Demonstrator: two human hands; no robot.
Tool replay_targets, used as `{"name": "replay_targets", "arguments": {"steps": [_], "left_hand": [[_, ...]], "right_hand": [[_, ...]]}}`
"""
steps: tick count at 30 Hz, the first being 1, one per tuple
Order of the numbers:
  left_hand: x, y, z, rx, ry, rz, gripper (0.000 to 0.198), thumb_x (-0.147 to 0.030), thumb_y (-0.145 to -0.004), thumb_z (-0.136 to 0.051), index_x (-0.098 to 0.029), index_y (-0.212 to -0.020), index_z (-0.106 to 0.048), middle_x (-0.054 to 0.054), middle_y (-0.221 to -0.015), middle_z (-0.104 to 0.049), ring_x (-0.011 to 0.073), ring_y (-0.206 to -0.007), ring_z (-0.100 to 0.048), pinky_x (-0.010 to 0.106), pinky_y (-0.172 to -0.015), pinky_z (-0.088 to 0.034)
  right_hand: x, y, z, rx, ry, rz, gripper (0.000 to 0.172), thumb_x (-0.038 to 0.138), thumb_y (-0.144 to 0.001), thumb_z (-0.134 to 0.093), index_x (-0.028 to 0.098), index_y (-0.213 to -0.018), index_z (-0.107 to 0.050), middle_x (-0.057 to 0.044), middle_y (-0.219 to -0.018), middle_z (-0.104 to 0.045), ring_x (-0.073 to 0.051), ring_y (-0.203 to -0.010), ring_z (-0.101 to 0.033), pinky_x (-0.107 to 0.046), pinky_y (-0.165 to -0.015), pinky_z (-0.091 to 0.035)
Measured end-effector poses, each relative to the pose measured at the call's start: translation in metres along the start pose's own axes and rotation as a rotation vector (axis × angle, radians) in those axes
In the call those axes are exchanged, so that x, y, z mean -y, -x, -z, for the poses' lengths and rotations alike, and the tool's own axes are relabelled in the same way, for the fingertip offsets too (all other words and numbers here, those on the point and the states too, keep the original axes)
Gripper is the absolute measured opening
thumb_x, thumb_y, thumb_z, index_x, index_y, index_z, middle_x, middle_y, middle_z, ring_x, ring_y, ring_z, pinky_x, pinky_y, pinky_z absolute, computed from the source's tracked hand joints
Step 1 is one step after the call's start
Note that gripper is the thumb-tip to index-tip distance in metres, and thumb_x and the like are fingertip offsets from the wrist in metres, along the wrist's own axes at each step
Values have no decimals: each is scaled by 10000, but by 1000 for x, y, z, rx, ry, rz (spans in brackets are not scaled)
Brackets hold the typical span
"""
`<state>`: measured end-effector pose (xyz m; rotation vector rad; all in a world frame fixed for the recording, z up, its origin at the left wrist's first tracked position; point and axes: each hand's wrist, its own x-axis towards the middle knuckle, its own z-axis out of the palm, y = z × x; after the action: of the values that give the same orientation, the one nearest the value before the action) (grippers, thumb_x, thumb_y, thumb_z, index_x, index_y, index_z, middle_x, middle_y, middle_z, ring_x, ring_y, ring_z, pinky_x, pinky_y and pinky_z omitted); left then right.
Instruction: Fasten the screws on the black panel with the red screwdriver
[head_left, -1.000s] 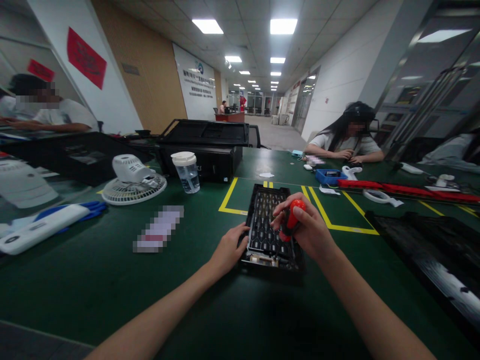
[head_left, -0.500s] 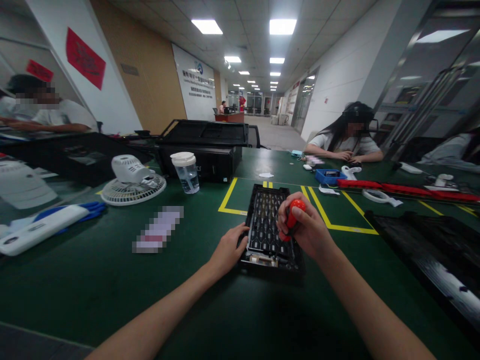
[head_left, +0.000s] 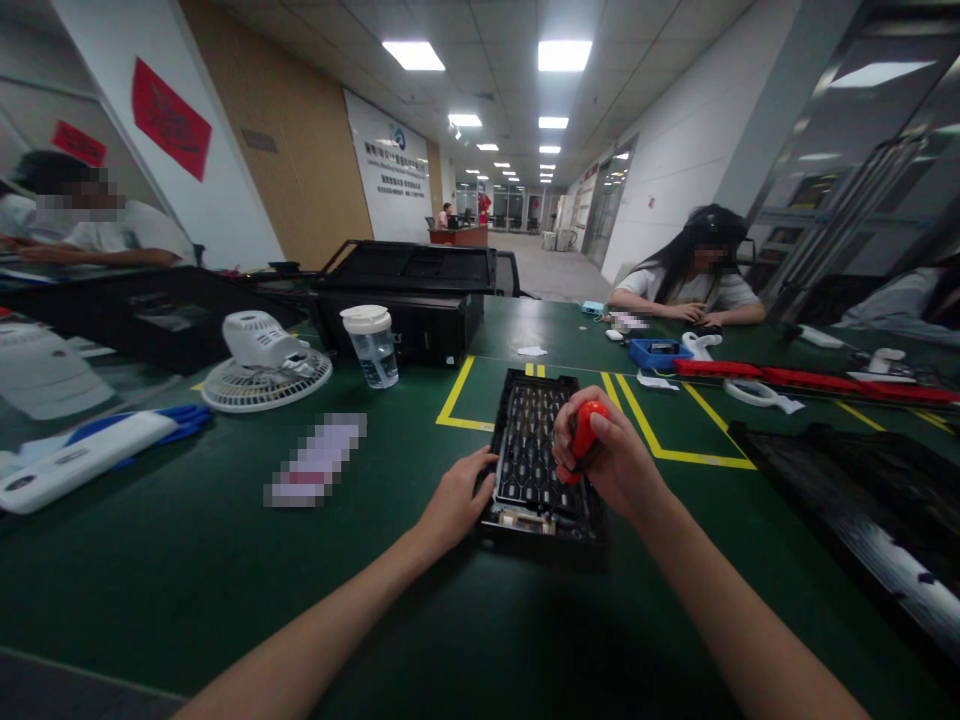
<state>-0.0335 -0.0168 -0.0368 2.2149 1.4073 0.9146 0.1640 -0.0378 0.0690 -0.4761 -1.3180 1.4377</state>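
A black rectangular plastic case [head_left: 525,545] lies on the green table in front of me, its inside filled with rows of dark cell-like slots and a lighter part at the near end. My left hand [head_left: 461,497] grips its left edge, fingers along the side and thumb at the rim. In my right hand [head_left: 615,450] is a red-handled screwdriver [head_left: 587,430], held upright over the right half of the case. Its tip is hidden behind the fingers, so contact with the case cannot be made out.
To the left are a white fan [head_left: 266,370], a lidded cup [head_left: 373,345], a blurred-out flat item [head_left: 319,460] and a white device [head_left: 90,460]. Black housings [head_left: 405,310] stand behind. A blue bin [head_left: 660,352], red strips [head_left: 810,378] and dark panels [head_left: 862,500] lie right. Other people sit at the table.
My right hand and the screwdriver shift very slightly, with the handle turned a little. The left hand and the case stay in place.
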Motion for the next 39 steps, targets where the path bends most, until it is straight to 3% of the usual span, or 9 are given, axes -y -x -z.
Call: {"name": "replay_targets", "arguments": {"steps": [5, 17, 26, 39], "left_hand": [[0, 0, 1, 0, -8, -2, 298, -276, -869, -396, -201, -1115, -547, 65, -1275, -508, 189, -1181, -464, 357, -1017, -354], [2, 0, -2, -7, -3, -13, 292, -264, -869, -393, -195, -1107, -548, 70, -1264, -516, 183, -1178, -465, 360, -1025, -343], [3, 0, -2, 1, -1, -9, 300, -276, -873, -384, -196, -1116, -541, 68, -1271, -510, 185, -1179, -463, 368, -1025, -340], [2, 1, -2, 2, -8, -2, 306, -286, -877, -379, -194, -1122, -538, 69, -1279, -503, 183, -1181, -462, 365, -1025, -342]], "right_hand": [[4, 0, -3, -12, -62, -22, 274, 401, -853, -294, 209, -858, -489, -11, -670, -506, -130, -511, -476, -261, -464, -410], [4, -1, 2, 29, -110, -17, 308, 282, -872, -227, 195, -947, -513, -45, -760, -514, -150, -565, -491, -271, -468, -398], [7, -1, 5, 158, -55, -31, 239, 263, -866, -310, 180, -973, -508, -61, -825, -541, -172, -659, -542, -327, -620, -424], [14, 1, 14, 180, -25, -75, 193, 278, -847, -408, 186, -991, -497, -68, -918, -548, -193, -754, -570, -363, -723, -442]]}}
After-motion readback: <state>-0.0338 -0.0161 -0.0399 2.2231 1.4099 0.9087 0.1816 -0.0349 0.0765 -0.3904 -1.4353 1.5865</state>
